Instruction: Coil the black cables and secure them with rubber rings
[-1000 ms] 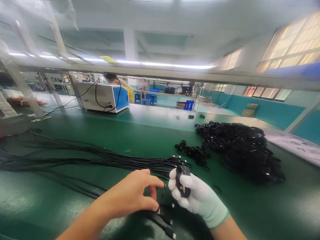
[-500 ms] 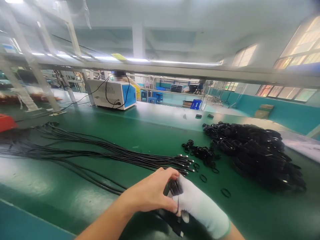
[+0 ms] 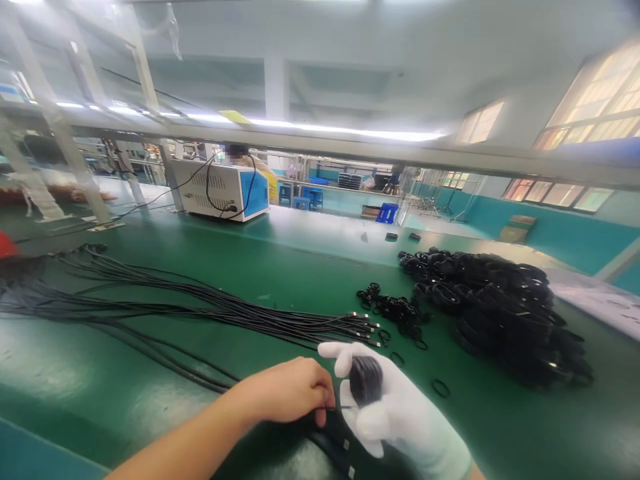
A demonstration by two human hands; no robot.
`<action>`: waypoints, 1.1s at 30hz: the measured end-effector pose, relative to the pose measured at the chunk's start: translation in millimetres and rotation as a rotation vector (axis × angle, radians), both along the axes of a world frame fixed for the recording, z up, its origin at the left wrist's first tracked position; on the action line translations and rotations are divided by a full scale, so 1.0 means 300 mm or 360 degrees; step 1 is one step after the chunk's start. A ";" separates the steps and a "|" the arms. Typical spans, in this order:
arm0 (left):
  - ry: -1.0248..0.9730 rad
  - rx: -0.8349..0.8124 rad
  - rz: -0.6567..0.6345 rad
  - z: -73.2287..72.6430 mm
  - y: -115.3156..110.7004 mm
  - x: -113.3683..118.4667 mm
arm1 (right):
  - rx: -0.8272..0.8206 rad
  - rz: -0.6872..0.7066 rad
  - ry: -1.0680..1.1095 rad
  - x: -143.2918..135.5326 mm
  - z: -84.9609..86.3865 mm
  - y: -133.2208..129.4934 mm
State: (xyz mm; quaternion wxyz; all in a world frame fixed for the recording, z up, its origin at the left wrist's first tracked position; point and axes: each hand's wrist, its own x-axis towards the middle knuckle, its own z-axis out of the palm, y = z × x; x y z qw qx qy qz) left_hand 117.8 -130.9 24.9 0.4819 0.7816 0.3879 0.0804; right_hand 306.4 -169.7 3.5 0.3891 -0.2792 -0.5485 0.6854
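Observation:
My bare left hand (image 3: 300,393) is closed just left of my right hand, its fingertips pinching a thin dark strand that runs toward the glove. White-gloved, my right hand (image 3: 395,407) holds a coiled black cable (image 3: 366,380) between thumb and fingers, its index finger stretched out to the left. Under the hands lie dark cable ends with metal connectors (image 3: 351,472), partly hidden. Beyond them, a bundle of long black cables (image 3: 240,310) stretches across the green table, its connector ends near my right hand.
A large pile of coiled black cables (image 3: 505,313) lies at the right, with small black rings (image 3: 397,310) beside it. A white and blue machine (image 3: 225,190) stands at the back. Metal shelf posts rise at the left. Behind the machine, a person is partly visible.
My left hand has moved down and left, away from the coil. My right hand has turned, showing its fingers around the coil. The view has shifted slightly.

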 end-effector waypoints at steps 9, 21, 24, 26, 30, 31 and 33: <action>-0.1205 -0.0588 0.0784 0.018 -0.088 0.025 | -0.0101 0.0356 0.0665 -0.024 -0.032 0.008; -0.0871 0.0319 0.1116 0.011 -0.081 0.075 | -0.0076 -0.0071 0.0156 -0.031 -0.002 -0.004; -0.0235 0.0987 0.1034 0.048 -0.110 0.094 | 0.0050 -0.0551 -0.0431 -0.067 0.006 0.004; 0.0229 0.1144 0.0863 0.057 -0.125 0.124 | 0.0101 -0.0795 -0.0641 -0.092 0.000 0.008; 0.0634 0.1149 0.0817 0.026 -0.105 0.142 | -0.0043 -0.0499 -0.0416 -0.081 -0.002 -0.001; 0.0516 0.1153 0.0780 0.014 -0.093 0.132 | -0.0117 -0.0254 -0.0226 -0.065 0.000 -0.003; 0.0175 0.1148 0.0656 -0.005 -0.072 0.105 | -0.0259 0.0182 0.0186 -0.032 0.001 -0.003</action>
